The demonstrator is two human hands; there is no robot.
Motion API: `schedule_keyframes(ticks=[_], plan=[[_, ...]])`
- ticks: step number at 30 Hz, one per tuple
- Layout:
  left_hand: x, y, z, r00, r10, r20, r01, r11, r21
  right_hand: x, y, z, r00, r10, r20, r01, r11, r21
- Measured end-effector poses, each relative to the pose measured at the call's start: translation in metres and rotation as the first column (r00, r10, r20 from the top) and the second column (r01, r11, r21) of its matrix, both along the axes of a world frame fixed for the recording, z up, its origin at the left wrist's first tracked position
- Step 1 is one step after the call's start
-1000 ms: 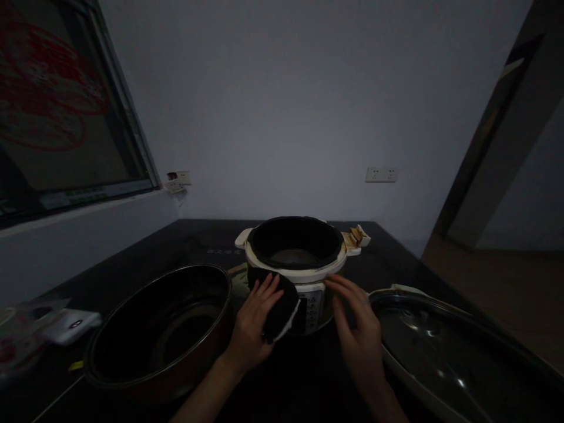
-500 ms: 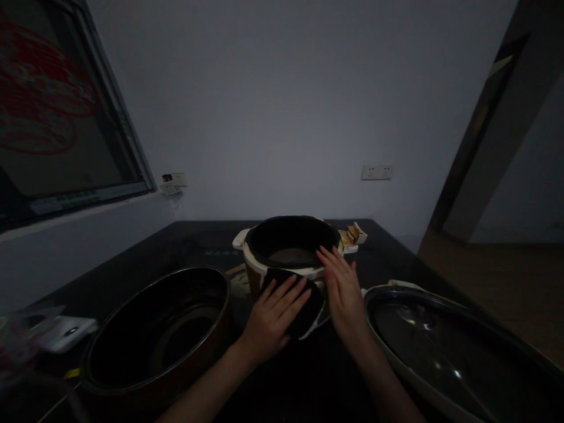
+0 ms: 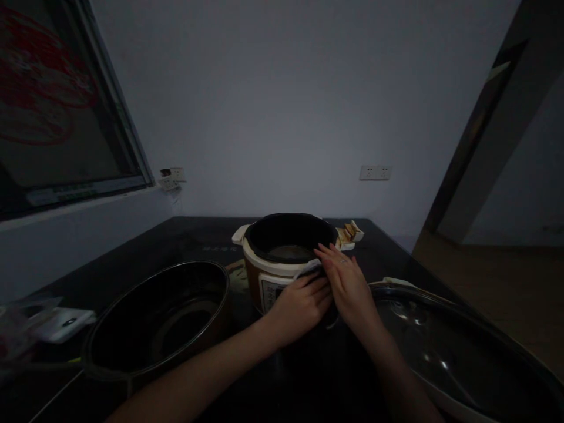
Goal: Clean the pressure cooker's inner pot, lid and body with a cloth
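A white and brown electric cooker (image 3: 268, 268) with a dark round inside stands uncovered at the middle of the table. My left hand (image 3: 304, 302), its fingers curled, presses a dark cloth (image 3: 311, 268) with a pale edge against the right part of the cooker's front, beside the control panel (image 3: 269, 291). My right hand (image 3: 348, 285) lies against the cooker's right front side and rim, its fingers stretched out and holding nothing. The two hands touch or overlap at the cloth, much of which is hidden.
A large dark pot (image 3: 163, 314) stands open at the left. To the right lies a glass-topped lid (image 3: 453, 346). A white device (image 3: 66, 324) and some clear plastic (image 3: 22, 326) are at the far left. The black table (image 3: 198, 244) meets the wall behind.
My left hand has slid right and slightly up across the cooker's front with the cloth, uncovering the control panel. Its spread fingers have curled in. My right hand stays at the cooker's right side.
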State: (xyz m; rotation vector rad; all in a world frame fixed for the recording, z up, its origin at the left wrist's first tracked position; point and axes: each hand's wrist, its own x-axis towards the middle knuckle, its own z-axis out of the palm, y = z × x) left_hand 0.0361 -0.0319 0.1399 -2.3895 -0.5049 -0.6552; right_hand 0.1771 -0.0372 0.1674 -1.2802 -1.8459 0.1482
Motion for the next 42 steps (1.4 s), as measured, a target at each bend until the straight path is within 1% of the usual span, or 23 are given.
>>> schedule_keyframes(ticks=[2, 5, 7, 11, 14, 17, 20, 23, 26, 29, 31, 33, 36, 38, 40, 42], plan=[[-0.011, -0.002, -0.007, 0.999, -0.023, 0.025, 0.023, 1.000, 0.021, 0.001, 0.000, -0.001, 1.000, 0.001, 0.010, -0.001, 1.000, -0.001], [-0.032, -0.007, -0.015, 0.995, -0.062, 0.083, 0.060, 0.998, 0.019, 0.001, 0.000, -0.002, 1.000, 0.003, 0.020, -0.003, 1.000, 0.014], [-0.045, -0.010, -0.018, 0.989, -0.060, 0.133, 0.060, 0.998, 0.006, 0.001, 0.000, -0.004, 1.000, 0.003, 0.022, -0.004, 0.999, 0.031], [-0.063, -0.012, -0.026, 0.982, -0.006, 0.188, 0.008, 1.000, -0.011, -0.001, 0.001, -0.006, 1.000, -0.001, 0.015, 0.000, 0.999, 0.054], [-0.070, -0.012, -0.037, 0.971, 0.074, 0.229, -0.068, 0.997, -0.035, -0.001, 0.002, -0.007, 1.000, 0.001, 0.009, -0.001, 0.999, 0.045], [-0.073, -0.013, -0.052, 0.939, 0.204, 0.276, -0.183, 0.978, -0.100, -0.001, 0.002, -0.008, 1.000, 0.012, 0.003, -0.012, 0.999, 0.045], [-0.069, -0.019, -0.067, 0.879, 0.326, 0.347, -0.271, 0.942, -0.198, 0.000, 0.002, -0.008, 1.000, 0.028, -0.008, -0.028, 0.998, 0.062], [-0.058, -0.028, -0.079, 0.798, 0.422, 0.429, -0.311, 0.899, -0.307, 0.000, 0.001, -0.009, 0.999, 0.037, -0.014, -0.036, 0.997, 0.062], [-0.045, -0.039, -0.087, 0.727, 0.494, 0.476, -0.307, 0.855, -0.419, 0.000, 0.001, -0.011, 0.999, 0.050, -0.016, -0.049, 0.997, 0.057], [-0.037, -0.050, -0.090, 0.672, 0.532, 0.516, -0.245, 0.817, -0.523, 0.000, 0.001, -0.011, 0.998, 0.062, -0.018, -0.061, 0.997, 0.054], [-0.035, -0.056, -0.088, 0.651, 0.516, 0.557, -0.173, 0.815, -0.553, 0.001, 0.001, -0.011, 0.998, 0.065, -0.019, -0.064, 0.996, 0.057], [-0.037, -0.058, -0.085, 0.622, 0.493, 0.608, -0.132, 0.831, -0.540, 0.001, 0.000, -0.011, 0.998, 0.067, -0.018, -0.066, 0.996, 0.061], [-0.041, -0.053, -0.079, 0.582, 0.460, 0.670, -0.154, 0.872, -0.465, 0.001, 0.000, -0.011, 0.998, 0.067, -0.017, -0.066, 0.996, 0.064], [-0.043, -0.048, -0.076, 0.595, 0.433, 0.677, -0.178, 0.892, -0.415, 0.001, 0.000, -0.010, 0.998, 0.063, -0.013, -0.062, 0.996, 0.065], [-0.043, -0.043, -0.074, 0.622, 0.432, 0.653, -0.202, 0.894, -0.399, 0.000, 0.000, -0.010, 0.998, 0.059, -0.008, -0.059, 0.996, 0.067], [-0.038, -0.039, -0.073, 0.635, 0.460, 0.620, -0.238, 0.880, -0.410, 0.000, 0.000, -0.010, 0.998, 0.057, -0.005, -0.057, 0.996, 0.068]])
